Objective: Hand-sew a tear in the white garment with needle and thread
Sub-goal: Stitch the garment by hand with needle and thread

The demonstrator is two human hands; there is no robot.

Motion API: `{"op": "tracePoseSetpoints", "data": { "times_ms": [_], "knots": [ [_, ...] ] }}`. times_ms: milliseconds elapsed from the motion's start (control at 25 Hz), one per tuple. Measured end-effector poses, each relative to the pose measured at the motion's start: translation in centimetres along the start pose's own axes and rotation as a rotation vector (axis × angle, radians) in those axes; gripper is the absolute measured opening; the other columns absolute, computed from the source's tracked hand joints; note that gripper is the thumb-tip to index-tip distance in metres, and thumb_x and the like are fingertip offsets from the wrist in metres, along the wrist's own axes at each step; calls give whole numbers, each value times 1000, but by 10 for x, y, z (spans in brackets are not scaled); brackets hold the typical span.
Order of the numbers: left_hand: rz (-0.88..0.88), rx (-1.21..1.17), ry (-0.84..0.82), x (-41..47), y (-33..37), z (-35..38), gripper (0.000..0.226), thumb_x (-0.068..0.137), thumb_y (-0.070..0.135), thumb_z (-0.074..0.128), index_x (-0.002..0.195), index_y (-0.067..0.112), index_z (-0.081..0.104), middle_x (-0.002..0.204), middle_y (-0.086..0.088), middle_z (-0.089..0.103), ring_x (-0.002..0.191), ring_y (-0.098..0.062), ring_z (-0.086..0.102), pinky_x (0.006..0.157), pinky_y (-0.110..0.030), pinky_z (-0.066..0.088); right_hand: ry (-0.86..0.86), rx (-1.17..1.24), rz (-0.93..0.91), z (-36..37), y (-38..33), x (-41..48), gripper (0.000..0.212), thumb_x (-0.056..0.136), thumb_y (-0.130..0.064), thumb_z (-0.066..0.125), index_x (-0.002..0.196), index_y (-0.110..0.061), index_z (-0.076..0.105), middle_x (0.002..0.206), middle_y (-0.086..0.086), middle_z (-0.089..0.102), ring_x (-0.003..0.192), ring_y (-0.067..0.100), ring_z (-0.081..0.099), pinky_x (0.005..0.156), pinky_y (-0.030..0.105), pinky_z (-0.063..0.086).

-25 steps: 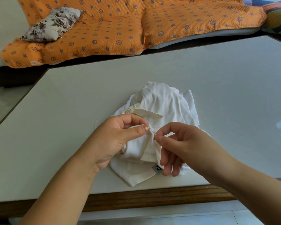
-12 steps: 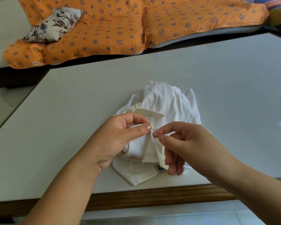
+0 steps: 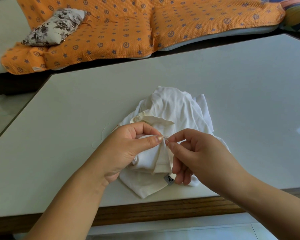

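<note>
A crumpled white garment (image 3: 173,116) lies on the near half of a pale desk (image 3: 241,87), close to the desk's wooden front edge (image 3: 163,209). Both hands meet over its near part.

The left hand (image 3: 128,149) comes in from the lower left. Its thumb and forefinger are closed in a pinch on a raised fold of the garment, and the other fingers (image 3: 139,131) curl behind the cloth. The right hand (image 3: 203,153) comes in from the lower right, and its thumb and forefinger are pressed together on a thin needle (image 3: 167,139). The needle's short visible length slants up towards the left thumbnail and touches the pinched fold. The 2 thumb tips are just beside each other. The right hand's remaining fingers (image 3: 179,172) hang curled downward, against the garment next to a small grey label (image 3: 169,179) at its hem.

A faint pale thread (image 3: 102,134) lies in a loose curve on the desk just left of the left hand. I cannot tell where it joins the needle.

Beyond the desk's far edge is an orange quilted cover (image 3: 128,32) printed with purple stars and wheels. A floral pillow (image 3: 55,25) rests on its left part.
</note>
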State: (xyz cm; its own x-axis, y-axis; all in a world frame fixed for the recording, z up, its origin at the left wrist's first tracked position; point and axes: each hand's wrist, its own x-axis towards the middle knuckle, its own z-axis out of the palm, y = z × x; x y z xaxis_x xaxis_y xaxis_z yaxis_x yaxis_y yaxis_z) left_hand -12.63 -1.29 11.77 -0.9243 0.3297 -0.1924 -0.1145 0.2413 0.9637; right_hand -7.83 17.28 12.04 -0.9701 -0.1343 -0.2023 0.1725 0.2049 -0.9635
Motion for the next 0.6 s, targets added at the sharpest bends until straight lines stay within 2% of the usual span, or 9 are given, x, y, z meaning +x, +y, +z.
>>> {"op": "tracePoseSetpoints", "data": {
  "times_ms": [80, 200, 280, 360, 400, 480, 600],
  "knots": [
    [-12, -11, -9, 0, -2, 3, 16, 70, 38, 78, 80, 26, 74, 87, 0, 73, 89, -23, 58, 82, -44, 39, 21, -16, -10, 1, 2, 0, 12, 100, -21, 55, 92, -15, 61, 57, 4, 68, 43, 14, 61, 46, 19, 47],
    [-20, -21, 10, 0, -3, 9, 15, 70, 38, 77, 79, 27, 72, 80, 3, 70, 84, -24, 53, 75, -41, 39, 50, -14, -25, 1, 4, 2, 13, 100, -20, 53, 92, -14, 60, 59, 4, 69, 44, 15, 62, 46, 17, 46],
    [-11, -24, 22, -1, -3, 12, 17, 72, 37, 80, 83, 27, 70, 78, -2, 69, 81, -26, 49, 73, -42, 39, 64, 3, -30, 1, 4, 2, 13, 100, -20, 53, 92, -12, 59, 59, 4, 68, 45, 16, 62, 46, 18, 47],
    [18, 17, 41, -1, -1, 14, 12, 79, 31, 81, 88, 29, 73, 85, -7, 73, 77, -33, 56, 76, -46, 46, 78, 17, -33, 2, 4, 2, 13, 100, -20, 53, 92, -11, 58, 59, 6, 68, 46, 17, 63, 46, 20, 48],
    [37, 58, 61, -2, -1, 15, 8, 82, 28, 79, 89, 30, 75, 86, -4, 75, 81, -34, 65, 79, -45, 51, 82, 26, -34, 2, 4, 2, 12, 100, -19, 53, 93, -11, 57, 60, 6, 69, 46, 18, 64, 46, 21, 49],
    [69, 139, 81, -4, 0, 18, 9, 84, 24, 75, 88, 32, 77, 86, 6, 76, 85, -11, 72, 79, -30, 55, 89, 64, -35, 2, 4, 3, 9, 100, -18, 54, 95, -10, 54, 62, 9, 69, 48, 20, 65, 48, 24, 51],
    [79, 255, 65, -5, 0, 21, 13, 85, 24, 73, 90, 36, 76, 87, 16, 75, 85, 2, 69, 76, -15, 53, 65, 128, 8, 0, 2, 6, 6, 100, -16, 54, 105, -14, 53, 66, 12, 71, 55, 26, 70, 52, 28, 56]
  ]
}}
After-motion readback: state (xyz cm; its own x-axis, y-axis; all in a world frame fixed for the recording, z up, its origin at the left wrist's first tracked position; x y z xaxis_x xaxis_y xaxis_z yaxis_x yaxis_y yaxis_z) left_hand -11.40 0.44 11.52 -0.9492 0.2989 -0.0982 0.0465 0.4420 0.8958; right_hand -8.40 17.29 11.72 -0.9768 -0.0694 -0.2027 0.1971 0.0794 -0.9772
